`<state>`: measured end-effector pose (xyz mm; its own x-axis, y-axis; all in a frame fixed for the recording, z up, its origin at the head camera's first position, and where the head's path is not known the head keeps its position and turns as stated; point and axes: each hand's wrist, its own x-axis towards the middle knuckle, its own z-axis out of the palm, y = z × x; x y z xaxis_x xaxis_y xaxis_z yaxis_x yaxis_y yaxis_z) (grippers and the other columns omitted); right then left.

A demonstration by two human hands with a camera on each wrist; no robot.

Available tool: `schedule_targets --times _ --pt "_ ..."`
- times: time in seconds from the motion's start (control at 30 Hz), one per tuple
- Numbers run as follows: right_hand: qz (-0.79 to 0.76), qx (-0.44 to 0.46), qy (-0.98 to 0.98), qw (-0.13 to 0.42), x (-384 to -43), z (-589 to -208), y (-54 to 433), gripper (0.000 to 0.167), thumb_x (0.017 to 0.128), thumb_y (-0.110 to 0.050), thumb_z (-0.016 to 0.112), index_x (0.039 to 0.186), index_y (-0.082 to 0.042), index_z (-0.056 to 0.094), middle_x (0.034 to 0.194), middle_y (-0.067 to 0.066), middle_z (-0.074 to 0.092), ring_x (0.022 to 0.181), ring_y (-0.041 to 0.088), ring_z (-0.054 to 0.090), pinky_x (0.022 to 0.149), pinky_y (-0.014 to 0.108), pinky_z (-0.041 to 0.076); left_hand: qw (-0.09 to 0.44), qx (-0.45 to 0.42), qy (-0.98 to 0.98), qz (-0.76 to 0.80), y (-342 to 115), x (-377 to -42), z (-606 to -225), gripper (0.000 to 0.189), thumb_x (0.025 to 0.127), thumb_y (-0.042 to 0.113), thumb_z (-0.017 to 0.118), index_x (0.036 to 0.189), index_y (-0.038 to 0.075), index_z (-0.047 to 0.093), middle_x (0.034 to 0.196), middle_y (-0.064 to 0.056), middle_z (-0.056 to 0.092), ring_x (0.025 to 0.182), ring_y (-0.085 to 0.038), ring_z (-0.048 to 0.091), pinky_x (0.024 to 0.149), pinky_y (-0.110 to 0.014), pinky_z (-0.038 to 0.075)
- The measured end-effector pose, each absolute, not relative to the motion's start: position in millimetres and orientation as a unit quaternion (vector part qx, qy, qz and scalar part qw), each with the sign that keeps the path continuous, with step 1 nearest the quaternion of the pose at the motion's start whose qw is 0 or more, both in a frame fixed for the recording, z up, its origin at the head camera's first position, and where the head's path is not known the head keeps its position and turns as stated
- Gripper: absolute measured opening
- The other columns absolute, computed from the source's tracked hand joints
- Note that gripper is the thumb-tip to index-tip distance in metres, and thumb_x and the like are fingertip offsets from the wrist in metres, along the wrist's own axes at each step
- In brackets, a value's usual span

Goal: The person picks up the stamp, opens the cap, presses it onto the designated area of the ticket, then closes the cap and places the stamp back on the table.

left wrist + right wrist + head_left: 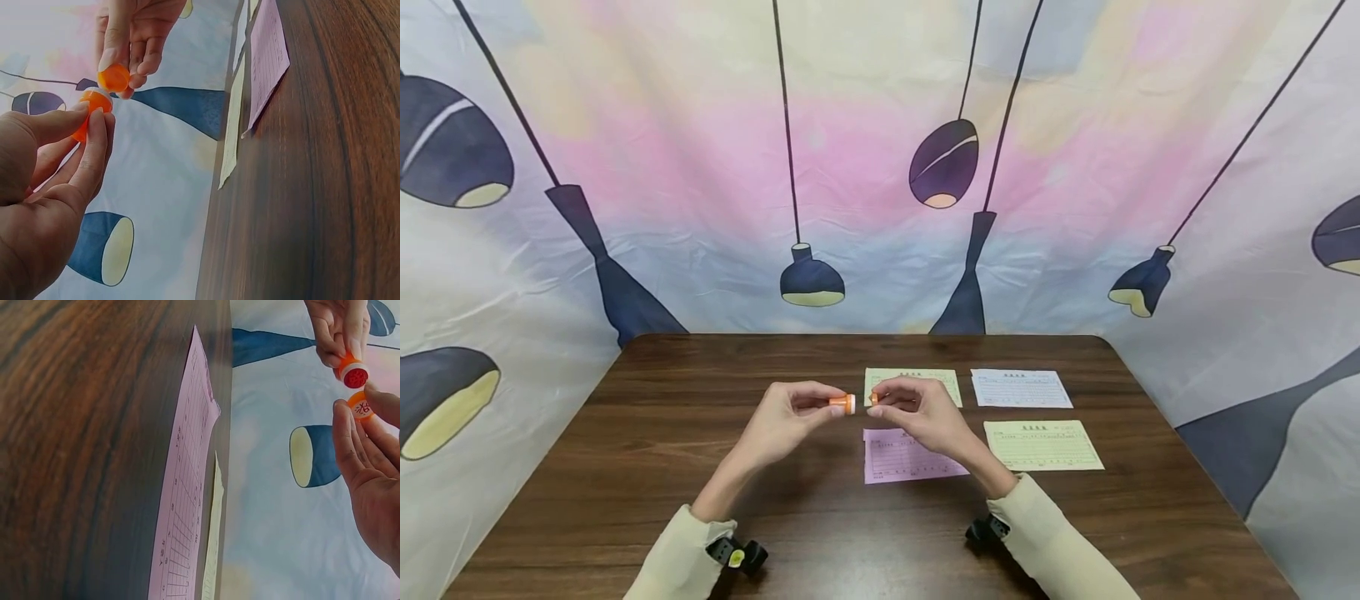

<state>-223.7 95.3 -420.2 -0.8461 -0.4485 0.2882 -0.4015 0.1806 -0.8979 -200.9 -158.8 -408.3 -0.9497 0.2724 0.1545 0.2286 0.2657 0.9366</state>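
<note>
Over the table, my left hand point(781, 419) pinches a small orange stamp point(842, 404) by its body, thumb on one side and fingers on the other. The stamp has a white collar, and its round red face point(355, 377) shows in the right wrist view. Just across a small gap, my right hand point(925, 414) pinches the orange cap point(873, 399) between thumb and fingertips. Seen from the right wrist, the cap point(360, 407) bears a pale round label with dark marks. The cap is off the stamp, and the two are held nearly in line.
Beneath my right hand lie a pink slip point(910, 458) and a yellow slip point(951, 387), both partly covered. To the right are a pale blue slip point(1021, 389) and another yellow slip point(1043, 445). A printed lamp-pattern cloth point(722, 208) hangs behind the brown table point(662, 433).
</note>
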Motion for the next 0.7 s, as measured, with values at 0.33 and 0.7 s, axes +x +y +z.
schedule_targets --times 0.33,0.7 --pt "-0.577 -0.266 0.772 0.016 -233 -425 99 0.026 0.090 -0.013 0.084 0.112 -0.002 0.077 0.103 0.016 0.079 0.090 0.014 0.077 0.081 0.025 0.063 0.004 0.150 0.808 0.570 -173 -200 -407 0.021 0.091 0.024 0.085 0.109 0.014 0.082 0.107 -0.009 0.082 0.093 -0.018 0.079 0.082 -0.033 0.064" --pt "-0.568 -0.239 0.787 0.022 -246 -435 94 0.028 0.089 -0.017 0.085 0.112 -0.001 0.078 0.102 0.013 0.080 0.086 0.008 0.075 0.076 0.022 0.062 -0.008 0.134 0.817 0.561 -185 -201 -405 0.023 0.090 0.026 0.086 0.109 0.014 0.082 0.105 -0.009 0.081 0.091 -0.020 0.077 0.078 -0.030 0.062"
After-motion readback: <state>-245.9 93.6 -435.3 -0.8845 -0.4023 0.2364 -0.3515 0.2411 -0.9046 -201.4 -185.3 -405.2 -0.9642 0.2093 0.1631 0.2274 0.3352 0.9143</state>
